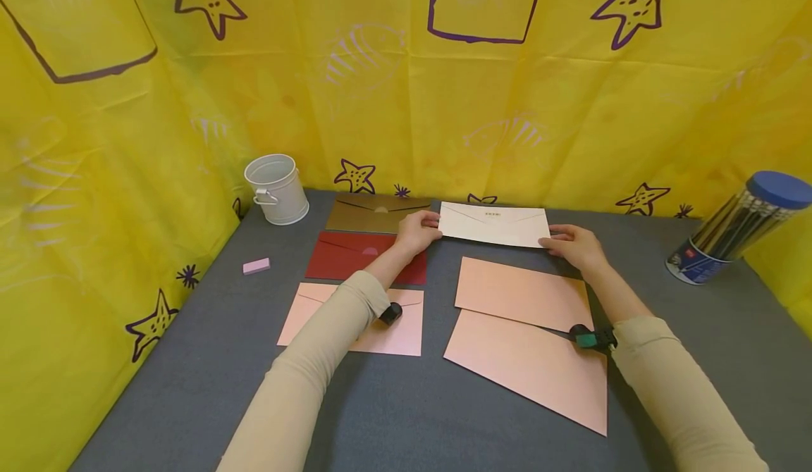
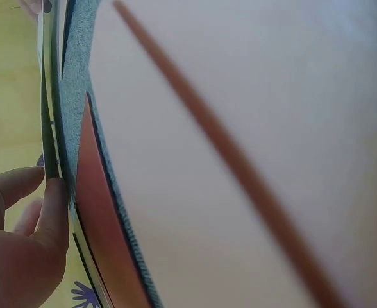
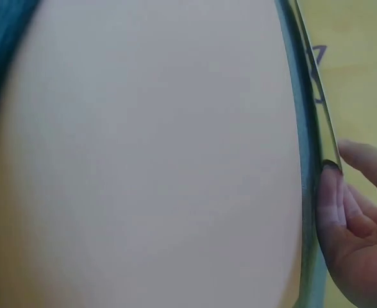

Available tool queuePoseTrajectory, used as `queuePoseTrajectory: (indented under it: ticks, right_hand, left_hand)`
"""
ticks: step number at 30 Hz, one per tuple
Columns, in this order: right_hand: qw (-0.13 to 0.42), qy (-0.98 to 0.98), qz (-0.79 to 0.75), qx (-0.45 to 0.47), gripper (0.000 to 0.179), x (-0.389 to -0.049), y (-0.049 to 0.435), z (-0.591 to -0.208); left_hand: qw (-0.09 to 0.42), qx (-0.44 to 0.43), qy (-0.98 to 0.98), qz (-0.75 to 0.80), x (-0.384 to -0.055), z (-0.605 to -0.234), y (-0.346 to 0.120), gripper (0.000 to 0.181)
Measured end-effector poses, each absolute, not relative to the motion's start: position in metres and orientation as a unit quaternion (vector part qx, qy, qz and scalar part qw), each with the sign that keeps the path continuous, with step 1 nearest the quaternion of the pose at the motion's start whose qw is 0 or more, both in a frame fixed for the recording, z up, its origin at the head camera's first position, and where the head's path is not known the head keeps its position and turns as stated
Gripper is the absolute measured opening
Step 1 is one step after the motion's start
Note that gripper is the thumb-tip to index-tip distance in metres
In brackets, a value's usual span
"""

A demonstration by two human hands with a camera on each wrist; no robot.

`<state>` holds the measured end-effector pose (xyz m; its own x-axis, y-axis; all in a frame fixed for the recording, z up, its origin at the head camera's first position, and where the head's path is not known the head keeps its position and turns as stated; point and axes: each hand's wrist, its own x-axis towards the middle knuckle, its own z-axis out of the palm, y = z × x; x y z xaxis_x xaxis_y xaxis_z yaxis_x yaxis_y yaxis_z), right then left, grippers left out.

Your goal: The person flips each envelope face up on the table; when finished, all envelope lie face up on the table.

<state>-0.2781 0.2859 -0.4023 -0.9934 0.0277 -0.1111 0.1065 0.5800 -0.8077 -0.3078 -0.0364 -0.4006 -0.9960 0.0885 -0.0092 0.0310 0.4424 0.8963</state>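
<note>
A white envelope (image 1: 493, 227) with small gold lettering on its flap spans between both hands at the back of the table. My left hand (image 1: 416, 232) pinches its left end, and my right hand (image 1: 576, 246) pinches its lower right corner. In the left wrist view the envelope shows nearly edge-on between thumb and fingers. Under and beside the left arm lie a gold envelope (image 1: 355, 218), a red envelope (image 1: 339, 259) and a pink envelope (image 1: 393, 334), one below the other. Nearer the right arm, one pink envelope (image 1: 517, 290) lies just above another pink envelope (image 1: 526, 366), which is turned askew.
A small white metal bucket (image 1: 282, 197) stands at the back left, with a pink eraser (image 1: 256, 266) in front of it. At the right, a tub of pencils (image 1: 729, 225) with a blue lid leans outward. A yellow patterned cloth (image 1: 406, 91) hangs behind the grey table (image 1: 393, 415).
</note>
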Motion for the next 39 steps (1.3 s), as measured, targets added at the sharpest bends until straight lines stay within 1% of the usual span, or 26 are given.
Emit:
queuePoseTrajectory:
  ticks: [20, 26, 33, 39]
  right_hand:
    - [0.037, 0.879, -0.468, 0.081, 0.065, -0.283, 0.279, -0.404]
    - [0.047, 0.888, -0.448, 0.087, 0.065, -0.281, 0.278, -0.404]
    - [0.058, 0.900, -0.426, 0.079, 0.063, -0.279, 0.279, -0.401]
    - [0.093, 0.918, -0.384, 0.045, 0.068, -0.275, 0.278, -0.395]
  left_hand:
    - [0.035, 0.043, 0.864, 0.500, -0.306, -0.400, -0.037, 0.032]
    - [0.043, 0.046, 0.867, 0.494, -0.307, -0.401, -0.036, 0.031]
    - [0.037, 0.061, 0.886, 0.458, -0.303, -0.398, -0.030, 0.034]
    - [0.040, 0.077, 0.898, 0.431, -0.298, -0.397, -0.028, 0.037]
